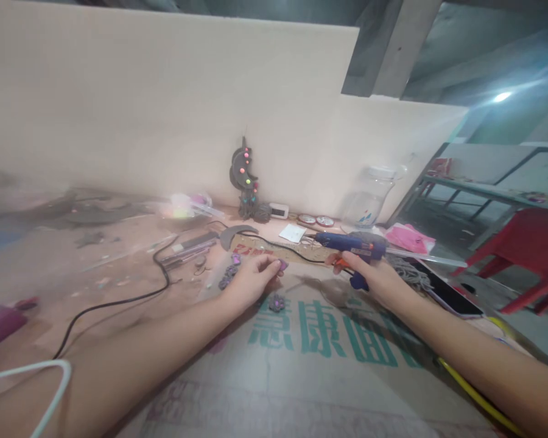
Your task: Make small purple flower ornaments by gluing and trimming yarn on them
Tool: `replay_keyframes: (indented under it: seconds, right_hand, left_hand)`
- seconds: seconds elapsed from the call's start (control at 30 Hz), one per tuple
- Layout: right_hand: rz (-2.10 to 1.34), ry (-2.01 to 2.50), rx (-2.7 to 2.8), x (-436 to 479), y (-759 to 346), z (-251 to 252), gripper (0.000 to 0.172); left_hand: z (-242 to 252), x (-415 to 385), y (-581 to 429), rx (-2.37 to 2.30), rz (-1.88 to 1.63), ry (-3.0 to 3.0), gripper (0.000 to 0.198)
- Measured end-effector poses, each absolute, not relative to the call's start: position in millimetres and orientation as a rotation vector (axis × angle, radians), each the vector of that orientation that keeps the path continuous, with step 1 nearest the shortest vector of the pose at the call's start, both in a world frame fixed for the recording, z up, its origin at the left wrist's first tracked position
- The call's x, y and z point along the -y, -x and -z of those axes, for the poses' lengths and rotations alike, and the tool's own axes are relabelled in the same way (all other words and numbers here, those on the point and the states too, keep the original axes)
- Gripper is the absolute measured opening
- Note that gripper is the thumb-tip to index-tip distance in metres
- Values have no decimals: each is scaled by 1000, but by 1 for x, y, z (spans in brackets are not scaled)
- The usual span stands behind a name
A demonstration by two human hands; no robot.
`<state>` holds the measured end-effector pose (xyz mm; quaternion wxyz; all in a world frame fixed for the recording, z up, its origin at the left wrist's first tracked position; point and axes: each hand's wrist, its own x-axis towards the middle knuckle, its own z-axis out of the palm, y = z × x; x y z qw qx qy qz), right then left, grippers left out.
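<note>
My right hand [363, 274] is wrapped round the grip of a blue hot glue gun [354, 243], its nozzle pointing left and a clear glue stick [432, 258] sticking out of its back. Pinched between the thumb and fingers of my left hand [258, 277] is a small purple piece [282, 265], too blurred to name further. Just below that hand, a small grey flower-like piece with a purple centre [277, 303] lies on the printed cardboard sheet [310, 383]. More grey and purple pieces [228, 275] lie left of my left hand, partly behind it.
A grey crescent-moon ornament with coloured beads [243, 173] stands against the back board. A clear jug [369, 198], a dark phone [447, 292] and pink cloth [410, 237] are at the right. A black cable [119, 299] crosses the left side. A red chair [525, 255] stands beyond.
</note>
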<state>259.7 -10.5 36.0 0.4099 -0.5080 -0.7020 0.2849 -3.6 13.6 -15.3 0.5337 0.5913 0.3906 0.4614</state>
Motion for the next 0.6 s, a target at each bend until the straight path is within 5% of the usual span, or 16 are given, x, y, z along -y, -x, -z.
replay_keyframes:
  seconds: [0.23,0.6]
  right_hand:
    - [-747,1356,1607,3,-242,-60,48]
    - [-316,1701,1836,-102,-227,-75,30]
  left_hand:
    - [18,-14,4,-980,-1079,-1461,31]
    - [13,-10,1,-860,-1071,-1312,41]
